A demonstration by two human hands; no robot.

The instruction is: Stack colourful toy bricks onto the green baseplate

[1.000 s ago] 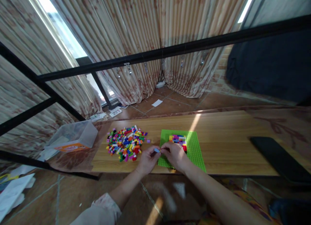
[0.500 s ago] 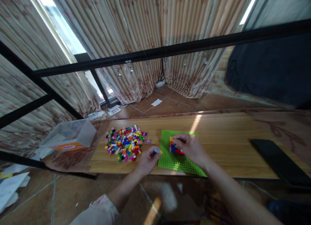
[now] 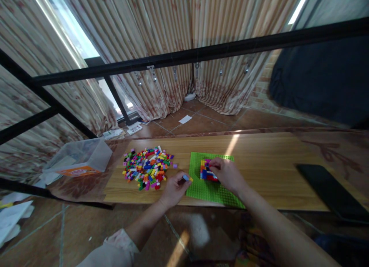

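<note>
My left hand is closed in a pinch on small toy bricks, a light blue one with a yellow one beside it. It is just left of the green studded baseplate. On that baseplate stands a low block of toy bricks in orange, yellow, purple, blue and red. My right hand reaches over the block's right side, thumb and fingers pinched together at its top. Those fingers cover part of the block, and what they grip is too small to make out.
A heap of mixed loose bricks lies on the wooden board, left of the baseplate. A clear plastic box stands beyond the board's left end. At the right lies a dark flat object. A black metal bar crosses behind the board.
My right hand has shifted slightly right along the block, uncovering more purple and blue bricks. The left hand keeps its pinch on the light blue and yellow bricks.
</note>
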